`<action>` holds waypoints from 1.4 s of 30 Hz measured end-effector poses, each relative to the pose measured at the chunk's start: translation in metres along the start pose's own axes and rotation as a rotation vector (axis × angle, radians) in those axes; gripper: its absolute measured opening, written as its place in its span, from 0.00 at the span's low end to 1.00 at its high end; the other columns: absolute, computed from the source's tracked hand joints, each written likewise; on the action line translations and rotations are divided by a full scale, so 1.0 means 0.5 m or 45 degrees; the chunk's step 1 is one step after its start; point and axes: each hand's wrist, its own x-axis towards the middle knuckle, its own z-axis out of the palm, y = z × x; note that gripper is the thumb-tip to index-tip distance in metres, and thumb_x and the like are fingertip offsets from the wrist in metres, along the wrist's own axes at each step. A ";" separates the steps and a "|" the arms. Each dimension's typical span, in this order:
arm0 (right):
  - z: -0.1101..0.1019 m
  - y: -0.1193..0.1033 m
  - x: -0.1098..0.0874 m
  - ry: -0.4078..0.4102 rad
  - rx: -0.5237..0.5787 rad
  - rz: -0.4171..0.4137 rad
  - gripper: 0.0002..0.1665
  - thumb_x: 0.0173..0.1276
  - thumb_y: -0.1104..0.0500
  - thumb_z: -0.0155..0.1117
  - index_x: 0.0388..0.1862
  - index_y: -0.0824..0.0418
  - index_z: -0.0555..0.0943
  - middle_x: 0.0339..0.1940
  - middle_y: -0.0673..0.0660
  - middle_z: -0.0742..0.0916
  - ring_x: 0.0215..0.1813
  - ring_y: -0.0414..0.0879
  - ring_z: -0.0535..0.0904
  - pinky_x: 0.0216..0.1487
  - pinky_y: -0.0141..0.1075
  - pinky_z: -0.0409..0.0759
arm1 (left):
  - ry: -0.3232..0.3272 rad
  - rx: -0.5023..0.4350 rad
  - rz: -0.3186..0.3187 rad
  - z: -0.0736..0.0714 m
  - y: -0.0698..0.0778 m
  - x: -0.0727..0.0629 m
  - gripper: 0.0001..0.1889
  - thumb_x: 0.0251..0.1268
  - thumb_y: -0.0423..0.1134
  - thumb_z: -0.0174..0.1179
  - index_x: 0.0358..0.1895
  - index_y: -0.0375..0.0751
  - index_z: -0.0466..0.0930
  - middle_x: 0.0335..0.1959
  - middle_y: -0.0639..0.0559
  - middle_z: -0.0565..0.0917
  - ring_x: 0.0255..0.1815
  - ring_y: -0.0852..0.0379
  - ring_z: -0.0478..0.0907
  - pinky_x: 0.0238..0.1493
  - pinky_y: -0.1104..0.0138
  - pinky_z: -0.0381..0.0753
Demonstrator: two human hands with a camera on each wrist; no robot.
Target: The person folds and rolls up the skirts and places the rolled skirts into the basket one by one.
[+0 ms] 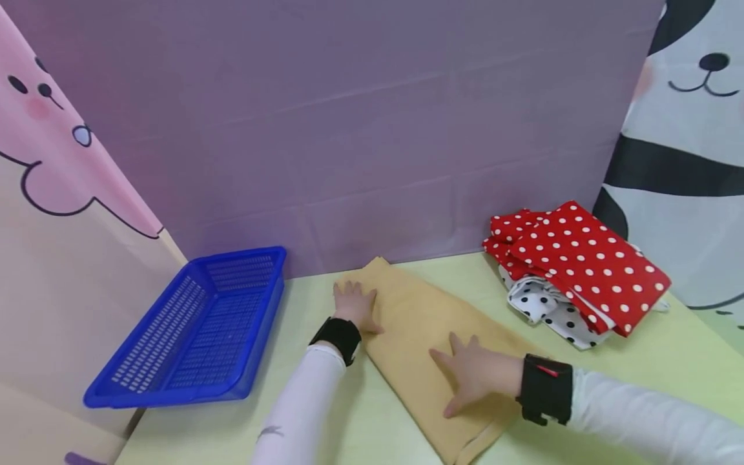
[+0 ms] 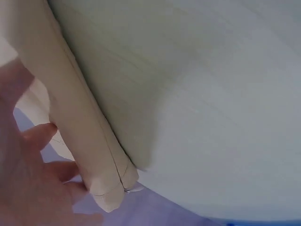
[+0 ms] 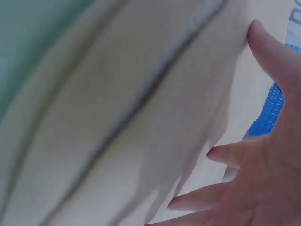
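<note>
- First, at the far left, we see a wall sheet with a pink cartoon animal [image 1: 43, 148], and next to it a blue perforated plastic basket [image 1: 174, 394] on the pale green table [image 1: 372, 420].
- Next, we find the left hand [image 1: 356, 305], the nearer of the two to the basket. Its fingers are spread and rest along the left edge of the cloth near its far end; we see nothing pinched.
- Then comes the folded yellow cloth [image 1: 413, 323], on the table right of the basket and directly under both hands. We read its long axis as a slant from far left to near right, so the two hands sit apart along that line; this is the relation that matters most.
- Further right, we have the right hand [image 1: 478, 369] lying on the nearer part of the same cloth, fingers splayed with clear gaps between them, gripping nothing. The right wrist view shows us long fold lines beside them.
- Last, past that hand, we note a folded red cloth with white dots [image 1: 593, 265] on top of a white cloth with black dots [image 1: 572, 323], both apart from the yellow one.
</note>
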 end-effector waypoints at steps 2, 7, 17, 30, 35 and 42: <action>-0.002 0.002 0.004 0.001 -0.020 -0.011 0.61 0.40 0.37 0.77 0.71 0.59 0.63 0.69 0.80 0.59 0.61 0.87 0.54 0.54 0.73 0.62 | -0.030 -0.045 -0.025 0.002 -0.013 -0.004 0.48 0.42 0.70 0.64 0.70 0.55 0.63 0.68 0.37 0.66 0.70 0.41 0.59 0.68 0.41 0.51; -0.020 0.013 0.026 -0.020 -0.071 -0.026 0.62 0.38 0.42 0.80 0.72 0.56 0.62 0.70 0.78 0.58 0.62 0.86 0.54 0.55 0.73 0.62 | -0.077 -0.159 -0.077 0.007 -0.036 -0.014 0.50 0.41 0.72 0.63 0.70 0.54 0.62 0.64 0.35 0.70 0.66 0.40 0.66 0.62 0.41 0.57; -0.050 0.032 0.059 -0.071 -0.001 0.009 0.61 0.36 0.61 0.81 0.72 0.54 0.62 0.71 0.76 0.57 0.63 0.85 0.52 0.53 0.74 0.62 | -0.199 -0.201 -0.202 -0.016 -0.047 -0.051 0.51 0.44 0.72 0.62 0.73 0.56 0.57 0.62 0.34 0.73 0.62 0.37 0.70 0.60 0.42 0.63; -0.082 0.092 0.079 -0.066 0.055 0.072 0.50 0.46 0.68 0.72 0.70 0.61 0.63 0.69 0.78 0.61 0.65 0.77 0.60 0.60 0.67 0.62 | -0.257 -0.126 -0.385 -0.018 -0.029 -0.065 0.55 0.40 0.78 0.57 0.72 0.49 0.59 0.58 0.37 0.77 0.46 0.42 0.78 0.42 0.54 0.76; -0.090 0.099 0.083 -0.054 -0.009 0.090 0.45 0.51 0.70 0.67 0.70 0.59 0.65 0.68 0.77 0.64 0.62 0.74 0.65 0.52 0.59 0.71 | -0.223 -0.083 -0.381 -0.013 -0.018 -0.069 0.56 0.40 0.79 0.54 0.71 0.45 0.61 0.58 0.38 0.77 0.46 0.40 0.79 0.42 0.50 0.78; -0.088 0.122 0.093 0.021 -0.170 0.076 0.33 0.61 0.63 0.59 0.67 0.60 0.68 0.63 0.74 0.72 0.62 0.73 0.67 0.56 0.68 0.65 | -0.247 0.010 -0.351 0.006 0.000 -0.072 0.52 0.47 0.78 0.50 0.69 0.41 0.64 0.56 0.45 0.80 0.37 0.43 0.81 0.34 0.52 0.78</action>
